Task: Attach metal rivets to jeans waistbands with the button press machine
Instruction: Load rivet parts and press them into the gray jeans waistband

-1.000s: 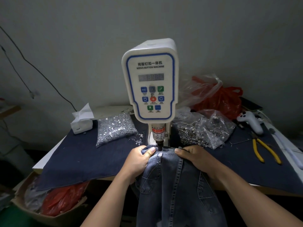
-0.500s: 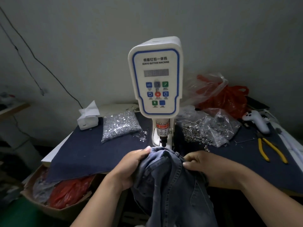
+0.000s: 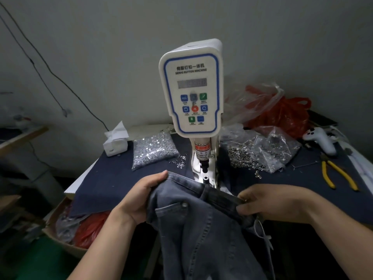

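Both hands hold the jeans [image 3: 201, 229] just in front of the press [image 3: 191, 93], with the waistband [image 3: 220, 196] stretched between them and hanging off the front edge of the worktop [image 3: 113, 178]. The left hand [image 3: 139, 199] has its grip clamped on the left end of the band, fingers curled over the top edge; the right hand [image 3: 276, 203] pinches the band's right part between thumb and fingers. One rivet [image 3: 184, 204] already sits at the pocket corner below the band. The lower die [image 3: 205, 178] stands bare, and the punch [image 3: 203, 165] is raised above it, so the step in hand looks like feeding the next spot onto the die. To do it well, keep the band flat and taut between the two grips, slide it back until the marked place lies square over the die, and let no fold or belt loop bunch beneath it. Thick seams may tilt the cloth, so press it level before firing. Fingers should stay out to the sides, well clear of the punch. Loose rivets lie in the bag [image 3: 153, 150] at left and the pile [image 3: 244, 158] at right, both within reach behind the jeans; whether a rivet is already loaded in the die I cannot tell.
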A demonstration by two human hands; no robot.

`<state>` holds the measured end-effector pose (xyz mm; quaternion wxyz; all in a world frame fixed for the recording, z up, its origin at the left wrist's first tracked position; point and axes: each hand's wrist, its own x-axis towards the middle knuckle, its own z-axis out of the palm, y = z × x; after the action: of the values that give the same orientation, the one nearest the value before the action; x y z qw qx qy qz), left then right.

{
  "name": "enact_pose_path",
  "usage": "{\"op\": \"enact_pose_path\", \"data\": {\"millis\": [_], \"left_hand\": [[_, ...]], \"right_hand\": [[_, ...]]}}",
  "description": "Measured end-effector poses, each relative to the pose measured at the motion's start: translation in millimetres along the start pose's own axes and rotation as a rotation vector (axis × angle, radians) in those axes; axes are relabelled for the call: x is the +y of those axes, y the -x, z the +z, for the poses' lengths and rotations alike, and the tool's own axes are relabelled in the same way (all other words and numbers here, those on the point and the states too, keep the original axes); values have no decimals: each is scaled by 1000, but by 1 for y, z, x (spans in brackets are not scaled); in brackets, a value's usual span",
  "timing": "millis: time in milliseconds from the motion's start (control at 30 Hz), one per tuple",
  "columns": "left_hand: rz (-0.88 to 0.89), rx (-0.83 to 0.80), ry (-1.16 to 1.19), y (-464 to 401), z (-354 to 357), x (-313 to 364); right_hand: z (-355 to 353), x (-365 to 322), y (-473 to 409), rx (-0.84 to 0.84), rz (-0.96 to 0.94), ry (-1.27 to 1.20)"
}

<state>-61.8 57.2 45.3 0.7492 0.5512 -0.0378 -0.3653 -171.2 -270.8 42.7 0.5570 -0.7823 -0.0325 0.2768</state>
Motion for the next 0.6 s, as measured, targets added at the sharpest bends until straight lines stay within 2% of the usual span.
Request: {"op": "enact_pose_path", "data": {"millis": [100, 200, 267, 333, 433, 533, 600], "left_hand": [[-72, 60, -47, 3, -16, -1], [-93, 173, -368, 4, -20, -4], [-20, 208, -678, 6, -18, -2], [148, 138, -898, 5, -8, 6], [306, -78, -883, 7, 28, 10], [257, -207, -1104, 1, 60, 0], [202, -195, -1049, -2, 62, -3]], "right_hand": [[0, -1, 0, 82, -74, -147], [3, -16, -2, 147, -164, -302], [6, -32, -3, 146, -203, -403], [10, -47, -4, 150, -251, -456], [18, -65, -12, 148, -289, -464], [26, -74, -21, 101, -278, -423], [23, -74, -24, 120, -234, -316]]}}
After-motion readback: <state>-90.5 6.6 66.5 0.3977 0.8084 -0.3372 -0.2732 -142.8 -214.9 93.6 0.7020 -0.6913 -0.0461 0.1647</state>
